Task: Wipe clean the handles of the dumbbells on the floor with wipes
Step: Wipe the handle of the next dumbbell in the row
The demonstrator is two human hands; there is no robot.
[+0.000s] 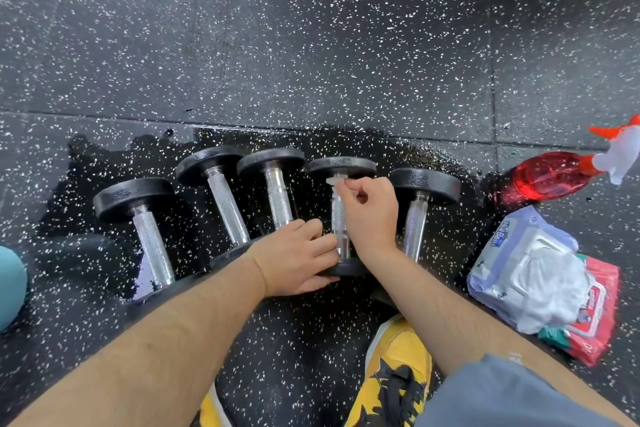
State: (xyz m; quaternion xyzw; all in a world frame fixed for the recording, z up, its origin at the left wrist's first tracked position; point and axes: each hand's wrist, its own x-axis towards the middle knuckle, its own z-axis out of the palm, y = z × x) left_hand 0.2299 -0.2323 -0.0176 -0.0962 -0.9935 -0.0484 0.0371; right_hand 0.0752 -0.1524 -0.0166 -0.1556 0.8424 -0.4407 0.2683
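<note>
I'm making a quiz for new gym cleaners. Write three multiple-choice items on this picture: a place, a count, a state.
1. Where is the spray bottle, relative to the dumbbells? A) left of them B) stacked on them C) right of them, on the floor
2. How many dumbbells are there? A) five B) three C) seven
3. What does the right hand do? A) hangs open B) pinches a wipe on a handle C) grips the bottle
Answers: 1 C, it lies beyond the rightmost dumbbell; 2 A, five handles show; 3 B, it pinches the white wipe.
</note>
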